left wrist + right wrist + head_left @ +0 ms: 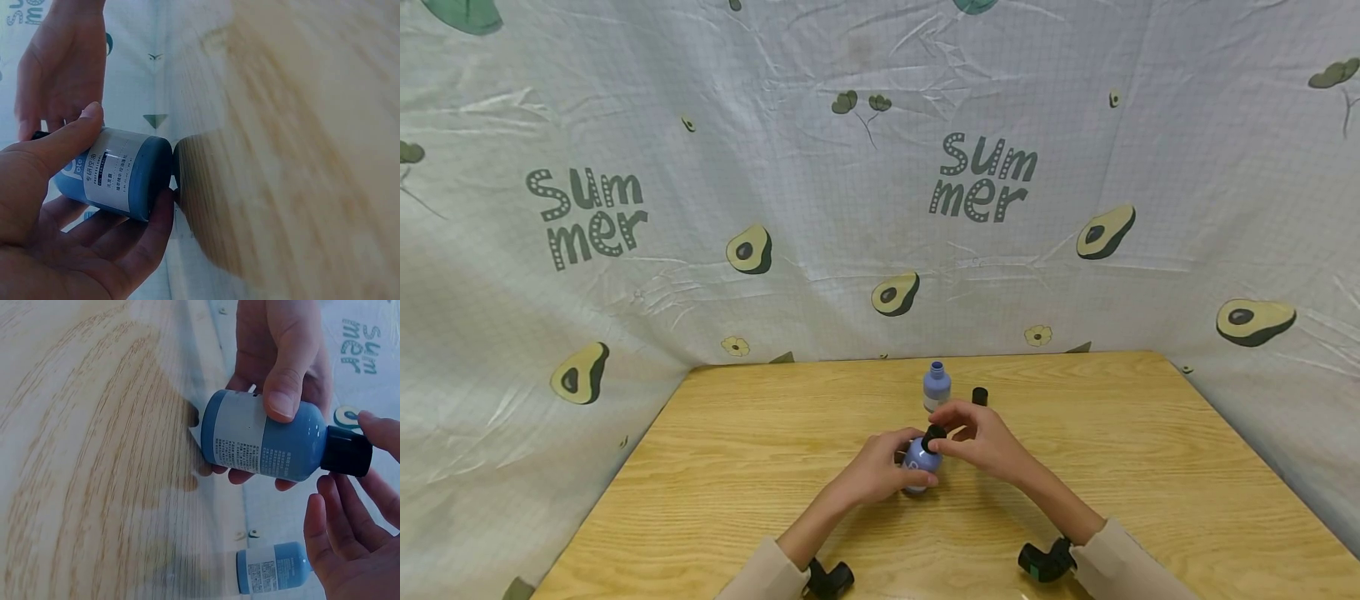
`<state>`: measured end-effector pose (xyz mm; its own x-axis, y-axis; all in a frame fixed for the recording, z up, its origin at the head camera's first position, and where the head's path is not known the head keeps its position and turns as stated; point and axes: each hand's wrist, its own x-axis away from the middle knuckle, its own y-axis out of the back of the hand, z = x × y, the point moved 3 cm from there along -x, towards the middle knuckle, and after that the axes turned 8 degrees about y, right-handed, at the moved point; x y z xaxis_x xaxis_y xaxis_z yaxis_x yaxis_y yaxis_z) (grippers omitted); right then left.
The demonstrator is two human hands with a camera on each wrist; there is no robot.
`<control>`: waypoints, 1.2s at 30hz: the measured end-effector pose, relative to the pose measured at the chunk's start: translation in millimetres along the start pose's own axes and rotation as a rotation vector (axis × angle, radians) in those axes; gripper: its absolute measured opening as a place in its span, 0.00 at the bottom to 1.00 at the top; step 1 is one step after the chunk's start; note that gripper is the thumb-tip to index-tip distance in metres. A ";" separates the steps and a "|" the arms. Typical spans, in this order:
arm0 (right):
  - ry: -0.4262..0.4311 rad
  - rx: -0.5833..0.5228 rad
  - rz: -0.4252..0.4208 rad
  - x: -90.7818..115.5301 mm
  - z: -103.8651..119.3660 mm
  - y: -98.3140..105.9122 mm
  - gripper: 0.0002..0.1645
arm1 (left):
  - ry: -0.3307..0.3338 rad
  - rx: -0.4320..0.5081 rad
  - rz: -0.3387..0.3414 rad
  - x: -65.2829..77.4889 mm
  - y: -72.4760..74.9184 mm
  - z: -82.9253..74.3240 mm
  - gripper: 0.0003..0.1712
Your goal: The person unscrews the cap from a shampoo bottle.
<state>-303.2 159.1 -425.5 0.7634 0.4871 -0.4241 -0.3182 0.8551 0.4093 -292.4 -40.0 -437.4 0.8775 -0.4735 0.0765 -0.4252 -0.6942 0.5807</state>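
Note:
My left hand (880, 468) grips a small blue bottle (917, 458) round its body, fingers on one side and thumb on the other. A white label with dark print wraps the bottle (119, 165), whose base is close over the table in the left wrist view. On its neck sits a black cap (347, 452). My right hand (983, 439) has the cap between thumb and fingertips. Behind the hands stands a second blue bottle (936, 388), upright with a bare, uncapped neck. Another black cap (980, 396) rests on the table to its right, partly hidden behind my right hand.
The light wooden table (737, 450) stretches out on both sides of the hands. A white cloth (820, 183) printed with avocados and lettering hangs behind and beside it. Black wrist devices (1048, 561) sit by both sleeves.

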 end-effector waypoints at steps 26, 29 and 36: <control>0.023 0.028 0.021 -0.2 2.6 -0.4 0.20 | 0.024 -0.004 0.001 -0.8 -0.3 0.5 0.28; 0.010 0.031 0.011 -0.3 1.8 -0.2 0.18 | 0.026 -0.001 0.002 -1.1 -0.4 0.4 0.28; 0.019 0.012 0.027 0.5 3.1 -1.2 0.19 | 0.022 -0.003 0.006 -0.4 -0.2 0.2 0.28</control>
<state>-300.7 157.7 -423.7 0.7437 0.5135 -0.4281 -0.3318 0.8394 0.4305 -292.7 -39.8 -437.7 0.8796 -0.4656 0.0978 -0.4300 -0.6899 0.5823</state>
